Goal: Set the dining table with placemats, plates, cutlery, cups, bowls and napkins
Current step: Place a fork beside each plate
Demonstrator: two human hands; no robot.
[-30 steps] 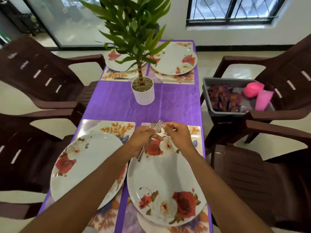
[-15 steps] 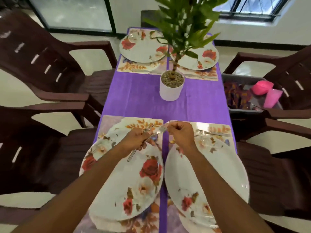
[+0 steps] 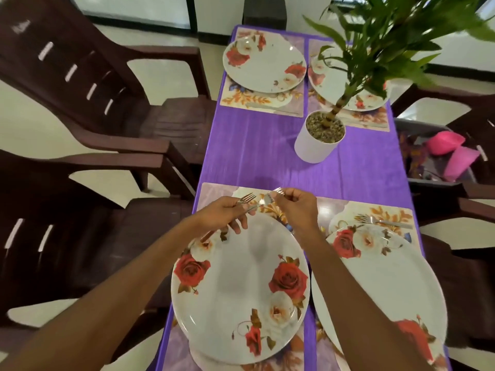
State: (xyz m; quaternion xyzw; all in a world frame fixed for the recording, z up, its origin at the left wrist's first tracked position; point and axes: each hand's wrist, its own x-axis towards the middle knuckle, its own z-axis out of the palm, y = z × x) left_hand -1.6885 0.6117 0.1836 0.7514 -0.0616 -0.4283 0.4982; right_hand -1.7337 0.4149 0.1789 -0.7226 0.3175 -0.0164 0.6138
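**Forks held above the near left place setting**

A long counter (image 3: pixel 267 156) under a purple cloth ran away from the viewer, with dark brown chairs (image 3: pixel 80 84) along both sides. A leafy plant (image 3: pixel 375 36) in a white pot (image 3: pixel 310 148) stood right of the counter's middle.

Four flowered plates lay on four placemats. These were the near left plate (image 3: pixel 235 298) on its placemat (image 3: pixel 214 190) and the near right plate (image 3: pixel 388 285) on its placemat (image 3: pixel 332 207). Beyond them were the far left plate (image 3: pixel 263 65) and the far right plate (image 3: pixel 332 76), which was partly hidden by the plant.

A grey tub (image 3: pixel 434 182) sat on the right-hand chair. It held a pink bowl (image 3: pixel 443 141), a pink cup (image 3: pixel 460 162) and some patterned cloth (image 3: pixel 412 153), which was too blurred to tell apart.

Both grips were raised over the far edge of the near left plate. The left grip (image 3: pixel 227 212) was curled round the handle of one fork (image 3: pixel 247 198), whose tines pointed away from the viewer. A second fork (image 3: pixel 258 206) reached from the left grip to the right grip (image 3: pixel 297 207), which pinched its head between thumb and fingertips. A third fork (image 3: pixel 383 221) lay flat on the near right placemat, just beyond that plate.
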